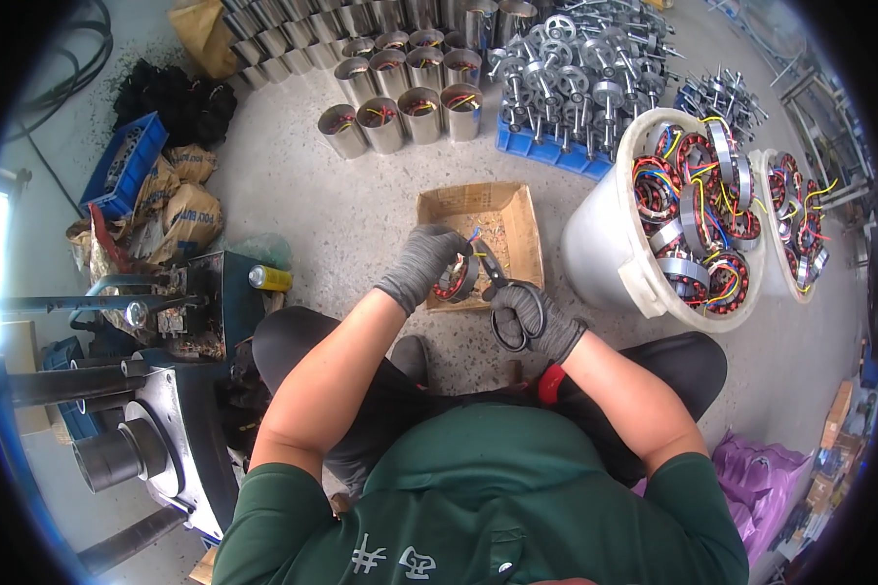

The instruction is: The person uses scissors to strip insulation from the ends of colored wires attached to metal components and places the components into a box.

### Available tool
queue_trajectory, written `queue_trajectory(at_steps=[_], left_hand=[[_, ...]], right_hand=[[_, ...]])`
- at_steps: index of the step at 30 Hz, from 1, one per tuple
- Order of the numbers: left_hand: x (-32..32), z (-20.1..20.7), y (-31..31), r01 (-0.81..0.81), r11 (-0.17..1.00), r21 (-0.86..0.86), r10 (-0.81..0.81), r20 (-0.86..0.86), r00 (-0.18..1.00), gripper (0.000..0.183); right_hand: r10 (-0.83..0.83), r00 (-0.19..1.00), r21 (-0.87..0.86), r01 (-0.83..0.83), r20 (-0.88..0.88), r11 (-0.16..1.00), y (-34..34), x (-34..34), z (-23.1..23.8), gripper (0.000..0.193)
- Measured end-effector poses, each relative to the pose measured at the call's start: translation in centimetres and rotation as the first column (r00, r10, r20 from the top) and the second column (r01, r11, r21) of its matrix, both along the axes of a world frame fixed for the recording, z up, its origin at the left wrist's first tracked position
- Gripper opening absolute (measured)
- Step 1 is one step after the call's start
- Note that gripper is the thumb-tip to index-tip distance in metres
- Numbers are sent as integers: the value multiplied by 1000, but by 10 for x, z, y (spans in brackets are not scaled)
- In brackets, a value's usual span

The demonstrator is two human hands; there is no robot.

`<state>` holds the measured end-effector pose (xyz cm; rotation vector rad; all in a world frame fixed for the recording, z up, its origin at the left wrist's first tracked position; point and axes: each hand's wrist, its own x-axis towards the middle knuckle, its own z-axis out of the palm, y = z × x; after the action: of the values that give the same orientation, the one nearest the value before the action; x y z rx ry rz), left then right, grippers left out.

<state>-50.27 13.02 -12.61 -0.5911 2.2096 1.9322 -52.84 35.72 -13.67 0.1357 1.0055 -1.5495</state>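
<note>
Centre of frame: left hand point(429, 261) closed on a wound stator point(456, 280); right hand point(525, 314) curled round scissors point(498, 280), blades pointing upper left.

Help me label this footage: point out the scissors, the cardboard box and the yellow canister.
Scissors point(495, 270): head view, on the blades near the pivot.
Cardboard box point(523, 234): head view, on its right wall.
Yellow canister point(277, 280): head view, on its yellow side.

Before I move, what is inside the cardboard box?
Small loose scraps lie on the visible bottom of the cardboard box. The left hand, the wired stator and the scissors cover much of its near part, so what lies beneath them cannot be seen.
</note>
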Motion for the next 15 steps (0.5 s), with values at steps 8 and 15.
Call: queue_trajectory(at_steps=[8,15], left_hand=[[5,20,4,-48,995,-84,61,151,987,28],[6,24,11,-12,997,-73,25,170,985,28]], right_hand=[[9,944,186,56,-330,981,0,7,8,31],[101,953,233,-34,-284,972,-7,-4,6,31]])
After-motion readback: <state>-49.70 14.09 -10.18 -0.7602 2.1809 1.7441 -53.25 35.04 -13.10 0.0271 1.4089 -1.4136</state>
